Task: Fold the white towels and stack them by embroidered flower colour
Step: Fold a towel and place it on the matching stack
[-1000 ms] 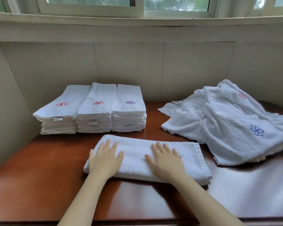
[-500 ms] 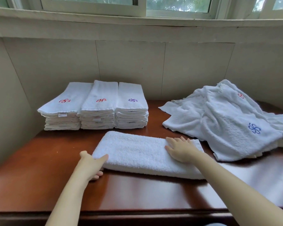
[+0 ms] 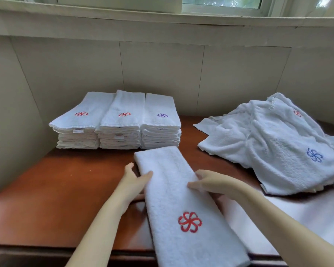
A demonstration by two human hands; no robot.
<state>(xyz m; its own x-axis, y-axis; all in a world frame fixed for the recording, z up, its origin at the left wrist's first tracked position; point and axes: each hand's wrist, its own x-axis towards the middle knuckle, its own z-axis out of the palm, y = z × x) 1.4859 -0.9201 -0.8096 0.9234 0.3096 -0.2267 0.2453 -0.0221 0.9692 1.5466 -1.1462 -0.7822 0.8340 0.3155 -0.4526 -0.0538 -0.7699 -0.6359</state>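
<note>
White folded towel (image 3: 174, 189), red flower (image 3: 190, 222) nearest, overhangs the table (image 3: 66, 189) at its near edge; left hand (image 3: 132, 182) and right hand (image 3: 206, 182) pinch its long sides. Held only mid-length, its ends may sag open, or it may wrongly join the purple-flower stack (image 3: 160, 122).

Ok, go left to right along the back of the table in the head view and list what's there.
Left red-flower stack → middle red-flower stack → purple-flower stack → heap of unfolded towels.
</note>
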